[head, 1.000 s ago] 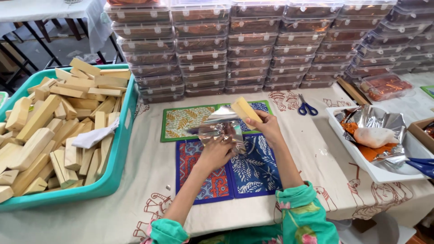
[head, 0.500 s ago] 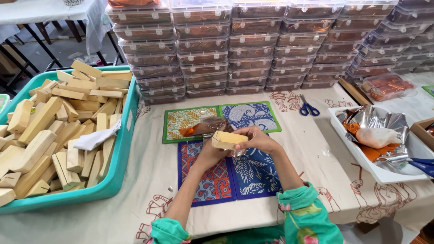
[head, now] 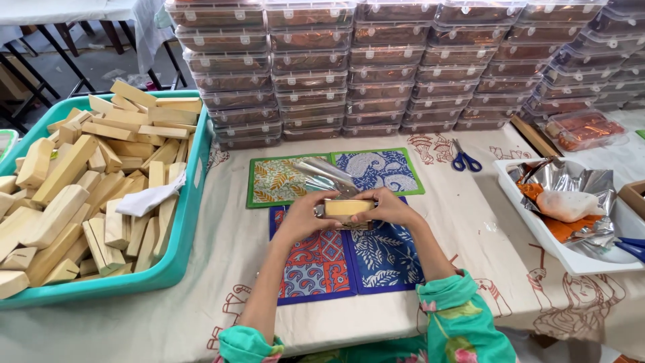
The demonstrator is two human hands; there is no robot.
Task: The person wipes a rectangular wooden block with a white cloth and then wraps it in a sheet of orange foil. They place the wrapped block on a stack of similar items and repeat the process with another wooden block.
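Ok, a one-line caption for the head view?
Both hands, left and right, hold a pale bar over patterned mats, beside a teal tub of bars.

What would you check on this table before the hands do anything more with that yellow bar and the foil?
1. Both hands on the yellow bar: ok, left hand and right hand grip its ends.
2. Foil sheet within reach: ok, just behind the bar.
3. Bar over the patterned mats: ok.
4. Scissors out of the way: ok, off to the right.
5. Teal bin stocked with bars: ok.
6. Foil flat under the bar: cannot tell, the hands hide it.
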